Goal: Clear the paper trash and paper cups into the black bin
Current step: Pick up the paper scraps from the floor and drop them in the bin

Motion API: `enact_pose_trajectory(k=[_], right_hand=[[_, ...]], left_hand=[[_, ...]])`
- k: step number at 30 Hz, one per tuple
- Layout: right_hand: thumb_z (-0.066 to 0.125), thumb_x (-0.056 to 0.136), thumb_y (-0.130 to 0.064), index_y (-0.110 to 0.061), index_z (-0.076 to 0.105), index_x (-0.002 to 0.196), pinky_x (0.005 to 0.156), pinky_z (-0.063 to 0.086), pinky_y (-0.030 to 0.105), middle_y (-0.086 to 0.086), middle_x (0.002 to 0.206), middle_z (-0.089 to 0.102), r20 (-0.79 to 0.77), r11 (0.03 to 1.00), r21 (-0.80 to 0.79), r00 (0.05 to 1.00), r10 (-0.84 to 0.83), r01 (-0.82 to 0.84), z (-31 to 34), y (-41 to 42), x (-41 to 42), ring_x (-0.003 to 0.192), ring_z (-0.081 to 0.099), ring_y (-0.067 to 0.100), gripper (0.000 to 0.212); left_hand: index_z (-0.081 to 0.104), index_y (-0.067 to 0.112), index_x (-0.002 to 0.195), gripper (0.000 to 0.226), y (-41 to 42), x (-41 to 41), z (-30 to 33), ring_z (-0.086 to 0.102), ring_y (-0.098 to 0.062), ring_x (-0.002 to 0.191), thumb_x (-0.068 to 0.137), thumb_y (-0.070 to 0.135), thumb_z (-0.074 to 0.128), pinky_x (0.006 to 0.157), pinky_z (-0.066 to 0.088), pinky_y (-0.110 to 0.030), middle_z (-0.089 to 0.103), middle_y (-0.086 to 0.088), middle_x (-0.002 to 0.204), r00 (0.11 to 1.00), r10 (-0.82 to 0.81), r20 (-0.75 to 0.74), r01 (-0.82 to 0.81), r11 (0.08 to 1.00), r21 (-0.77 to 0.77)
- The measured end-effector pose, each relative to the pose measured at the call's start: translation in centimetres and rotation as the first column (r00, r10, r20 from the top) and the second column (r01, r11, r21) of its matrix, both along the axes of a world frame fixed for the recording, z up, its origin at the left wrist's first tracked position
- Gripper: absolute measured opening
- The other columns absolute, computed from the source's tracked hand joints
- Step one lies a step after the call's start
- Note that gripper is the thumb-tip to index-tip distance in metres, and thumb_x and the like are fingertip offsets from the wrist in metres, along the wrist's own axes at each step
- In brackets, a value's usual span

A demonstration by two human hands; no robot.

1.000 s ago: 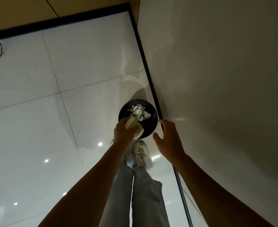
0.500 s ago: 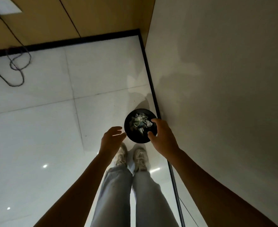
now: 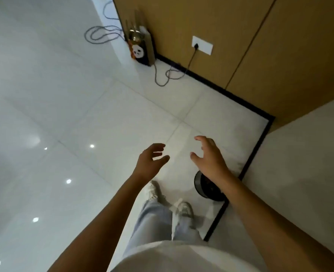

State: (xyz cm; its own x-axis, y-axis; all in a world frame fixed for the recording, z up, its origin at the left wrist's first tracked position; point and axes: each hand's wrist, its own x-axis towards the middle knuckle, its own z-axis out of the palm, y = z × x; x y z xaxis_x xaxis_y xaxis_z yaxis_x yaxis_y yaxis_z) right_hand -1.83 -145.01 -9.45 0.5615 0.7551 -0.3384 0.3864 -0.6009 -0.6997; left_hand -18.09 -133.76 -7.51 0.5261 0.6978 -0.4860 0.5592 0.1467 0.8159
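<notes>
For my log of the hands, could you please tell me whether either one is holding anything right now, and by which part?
Nothing is held: the left hand and right hand are both empty, fingers spread.

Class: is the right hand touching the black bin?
Apart. The head view shows the right hand open in the air, well above the bin.
</notes>
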Motion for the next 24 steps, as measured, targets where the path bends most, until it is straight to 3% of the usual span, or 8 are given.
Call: enact_pose_trajectory(k=[4, 11, 17, 24], right_hand=[[0.061, 0.090, -0.027, -0.029, 0.041, 0.133, 0.084, 0.040, 0.021, -0.001, 0.137, 0.041, -0.048, 0.972, 0.024, 0.971, 0.234, -0.233, 2.4, 4.2, -7.7, 0.115, 0.050, 0.013, 0.047], [0.063, 0.089, -0.026, -0.026, 0.043, 0.133, 0.082, 0.039, 0.021, -0.001, 0.135, 0.042, 0.026, 0.775, 0.078, 0.779, 0.627, -0.627, 5.6, 14.1, -27.0, 0.099, 0.049, 0.007, 0.048], [0.061, 0.090, -0.030, -0.032, 0.040, 0.134, 0.087, 0.042, 0.024, -0.006, 0.137, 0.040, 0.030, 0.508, 0.128, 0.515, 0.857, -0.852, 6.5, 18.6, -50.7, 0.113, 0.047, 0.009, 0.049], [0.062, 0.090, -0.033, -0.039, 0.039, 0.133, 0.086, 0.041, 0.021, -0.011, 0.132, 0.042, -0.044, 0.132, 0.175, 0.126, 0.991, -0.976, 7.4, 17.8, -74.1, 0.110, 0.048, 0.006, 0.049]], left_hand=[[0.059, 0.017, 0.121, 0.036, 0.4, -11.2, 3.1, 0.059, -0.010, 0.109, 0.086, 0.014, 0.068, 0.069, 0.048, -0.007, 0.061, 0.006, 0.121, 0.957, 0.286, 0.054, -0.288, 0.957, 0.028], [0.059, 0.019, 0.119, 0.034, 0.8, -32.5, 6.3, 0.058, -0.009, 0.109, 0.086, 0.013, 0.068, 0.076, 0.046, -0.012, 0.060, 0.008, 0.121, 0.733, 0.661, 0.162, -0.677, 0.731, 0.081], [0.060, 0.023, 0.116, 0.033, -1.8, -53.6, 6.8, 0.058, -0.006, 0.107, 0.085, 0.015, 0.069, 0.075, 0.045, -0.011, 0.060, 0.010, 0.118, 0.521, 0.839, 0.158, -0.853, 0.512, 0.100], [0.060, 0.022, 0.116, 0.032, -7.1, -72.7, 8.2, 0.059, -0.008, 0.106, 0.086, 0.016, 0.068, 0.078, 0.046, -0.015, 0.061, 0.008, 0.117, 0.212, 0.968, 0.133, -0.973, 0.197, 0.118]])
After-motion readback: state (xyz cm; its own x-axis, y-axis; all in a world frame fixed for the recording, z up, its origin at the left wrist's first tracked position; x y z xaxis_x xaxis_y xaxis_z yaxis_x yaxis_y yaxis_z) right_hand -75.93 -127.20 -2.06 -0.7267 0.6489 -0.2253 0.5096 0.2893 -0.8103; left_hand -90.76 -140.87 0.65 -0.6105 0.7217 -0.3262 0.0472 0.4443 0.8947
